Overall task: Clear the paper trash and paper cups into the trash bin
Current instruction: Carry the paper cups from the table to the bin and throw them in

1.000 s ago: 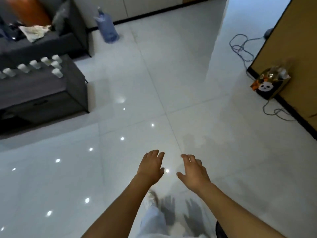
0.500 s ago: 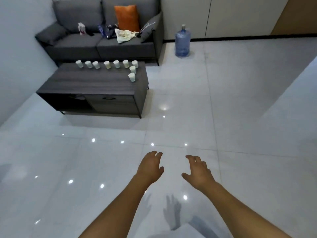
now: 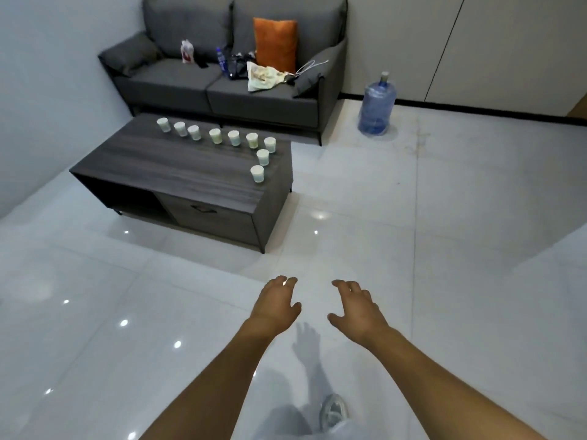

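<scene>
Several white paper cups [image 3: 216, 135] stand in a row along the far edge of a dark wooden coffee table [image 3: 152, 166], with two more cups [image 3: 257, 173] trailing toward its right end. My left hand [image 3: 275, 304] and my right hand [image 3: 355, 309] are stretched out in front of me over the white floor, palms down, fingers relaxed and holding nothing. Both hands are well short of the table. A crumpled whitish bag or paper [image 3: 262, 77] lies on the sofa. No trash bin is in view.
A grey sofa [image 3: 197, 81] with an orange cushion [image 3: 275, 44], a bottle and small items stands behind the table against the wall. A blue water jug [image 3: 376, 108] stands on the floor to the sofa's right. Glossy white tiles lie between me and the table.
The view has swung left from the wooden wall and panda-print bag to face the sofa and table, which now look closer. Both hands stay out in front, holding nothing.
</scene>
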### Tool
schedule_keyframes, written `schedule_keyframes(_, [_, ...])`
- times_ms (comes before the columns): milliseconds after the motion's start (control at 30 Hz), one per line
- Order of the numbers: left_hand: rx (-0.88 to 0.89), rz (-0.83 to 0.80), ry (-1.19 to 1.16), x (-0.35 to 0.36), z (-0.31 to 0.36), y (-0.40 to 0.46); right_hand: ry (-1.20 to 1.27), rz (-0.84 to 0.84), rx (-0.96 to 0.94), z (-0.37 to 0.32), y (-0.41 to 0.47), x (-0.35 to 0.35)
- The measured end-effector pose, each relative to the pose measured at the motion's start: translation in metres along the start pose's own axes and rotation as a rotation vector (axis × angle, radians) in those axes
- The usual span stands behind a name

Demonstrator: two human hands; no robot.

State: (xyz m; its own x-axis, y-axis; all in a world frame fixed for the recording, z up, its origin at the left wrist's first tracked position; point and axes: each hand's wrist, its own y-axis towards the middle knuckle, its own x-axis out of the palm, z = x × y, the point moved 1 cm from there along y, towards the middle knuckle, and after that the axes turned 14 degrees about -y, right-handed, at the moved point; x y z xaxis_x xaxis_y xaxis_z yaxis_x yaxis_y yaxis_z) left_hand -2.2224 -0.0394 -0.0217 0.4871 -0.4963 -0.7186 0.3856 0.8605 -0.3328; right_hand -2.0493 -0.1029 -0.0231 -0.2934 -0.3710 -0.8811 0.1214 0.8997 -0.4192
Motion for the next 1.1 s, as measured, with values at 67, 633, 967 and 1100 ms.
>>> schedule_keyframes(67, [0.004, 0.01, -0.006, -0.005, 0.009, 0.02, -0.011, 0.03, -0.008, 0.004, 0.022, -0.02])
schedule_keyframes(633, [-0.125, 0.022, -0.046, -0.148, 0.0, 0.349, -0.02, -0.032, -0.091, -0.032, 0.367, -0.166])
schedule_keyframes(967, [-0.271, 0.063, -0.133, -0.209, -0.003, 0.52, -0.105, -0.106, -0.184, -0.032, 0.555, -0.238])
schedule_keyframes(1100, [-0.372, 0.121, -0.175, -0.227, -0.002, 0.582, -0.193, -0.129, -0.28, -0.036, 0.64, -0.272])
